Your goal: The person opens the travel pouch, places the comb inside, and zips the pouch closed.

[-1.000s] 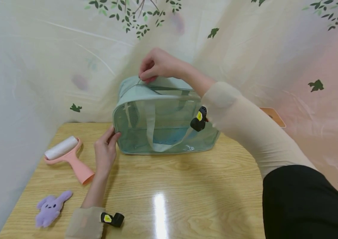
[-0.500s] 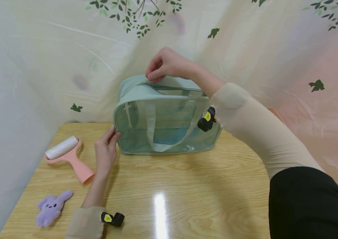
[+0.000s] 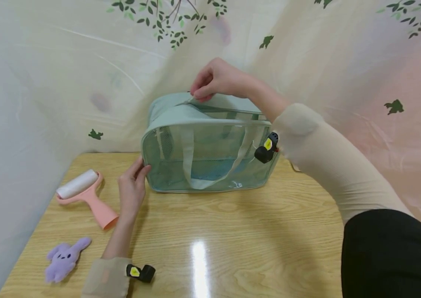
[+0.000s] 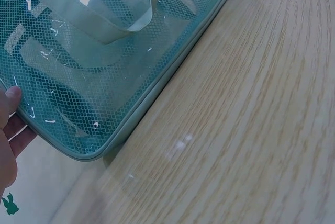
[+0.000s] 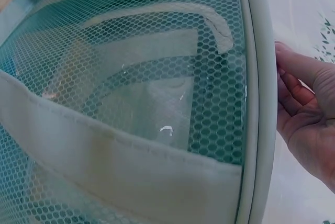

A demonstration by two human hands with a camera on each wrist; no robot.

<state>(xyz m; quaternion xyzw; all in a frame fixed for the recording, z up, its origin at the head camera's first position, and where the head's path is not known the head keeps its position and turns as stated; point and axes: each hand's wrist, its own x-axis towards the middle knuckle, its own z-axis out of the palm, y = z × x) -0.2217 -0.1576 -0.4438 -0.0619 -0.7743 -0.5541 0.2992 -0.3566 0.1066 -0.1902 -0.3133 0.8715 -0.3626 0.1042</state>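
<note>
A pale green see-through bag (image 3: 166,174) with mesh panels and a strap handle (image 3: 188,153) stands upright at the back of the table. My left hand (image 3: 131,188) grips its left side edge, thumb on the front and fingers behind. In the left wrist view, that thumb and the fingers (image 4: 21,139) show at the bag's corner. Over the bag's top, my right hand (image 3: 219,78) pinches the zipper pull (image 3: 190,99) between thumb and fingertips. To the right of the pull the top gapes; to its left the zipper line is closed. The bag's edge hides the fingertips in the right wrist view.
A pink-handled lint roller (image 3: 96,207) lies left of my left forearm. Nearer the front-left edge is a purple plush toy (image 3: 62,260). Behind the bag hangs a leaf-patterned cloth (image 3: 121,74). My right arm covers most of a flat item (image 3: 295,167) at the right.
My right hand has drawn the zipper pull to the right along the top, and the gap now begins farther right. The left hand has stayed in place on the bag.
</note>
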